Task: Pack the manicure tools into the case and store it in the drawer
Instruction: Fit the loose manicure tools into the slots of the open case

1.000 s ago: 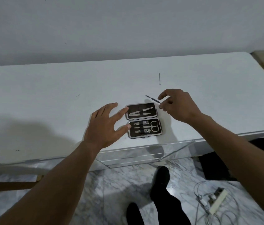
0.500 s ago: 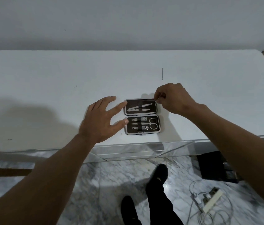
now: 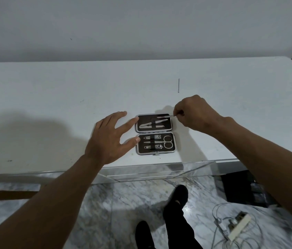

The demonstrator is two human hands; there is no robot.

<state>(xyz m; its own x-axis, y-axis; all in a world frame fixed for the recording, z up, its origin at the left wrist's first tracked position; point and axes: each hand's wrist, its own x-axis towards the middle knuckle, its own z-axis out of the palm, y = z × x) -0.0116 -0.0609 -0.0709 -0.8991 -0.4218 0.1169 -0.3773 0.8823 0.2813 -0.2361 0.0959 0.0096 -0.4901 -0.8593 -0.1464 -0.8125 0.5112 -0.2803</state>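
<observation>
Lining up a slim silver metal tool (image 3: 165, 116) over the open dark rectangular case (image 3: 141, 150) on the white bench (image 3: 52, 105), right hand (image 3: 193, 114) pinches its end; left hand (image 3: 109, 139), fingers spread and holding nothing, steadies the rim.

The left hand (image 3: 109, 139) is held palm-down, low over the surface (image 3: 52, 105). Its fingers (image 3: 118, 116) are straight and spread wide, with the index tip and thumb tip at the left edge of the open case (image 3: 155, 134), and its bare forearm (image 3: 43, 203) runs back to the lower left corner of the view. The right hand (image 3: 195, 114) sits at the case's far right corner, knuckles up and fingers curled, thumb and index pinching the end of a thin metal tool (image 3: 165, 116) that points left over the case's far half; its bare forearm (image 3: 267, 159) slopes down to the right edge.
</observation>
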